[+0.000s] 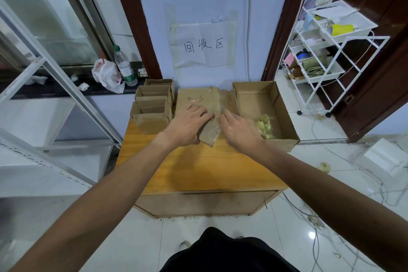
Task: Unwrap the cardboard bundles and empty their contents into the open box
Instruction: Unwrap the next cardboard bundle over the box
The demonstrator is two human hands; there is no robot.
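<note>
A taped cardboard bundle [209,133] lies tilted on the wooden table [198,168], its near corner pointing at me. My left hand [187,125] grips its left side, thumb underneath. My right hand [239,127] pinches at the tape along its top right edge. Behind it lies a flat closed carton marked "4-3" [194,96]. To the right stands the open box [267,104], with a small heap of yellowish shreds [266,126] in its near part.
Several empty opened cartons [153,106] are stacked at the table's back left. A plastic bottle [125,66] and a white bag [108,75] sit on the dark sill. A white wire rack [326,55] stands right. Cables [364,185] and scraps lie on the tiled floor.
</note>
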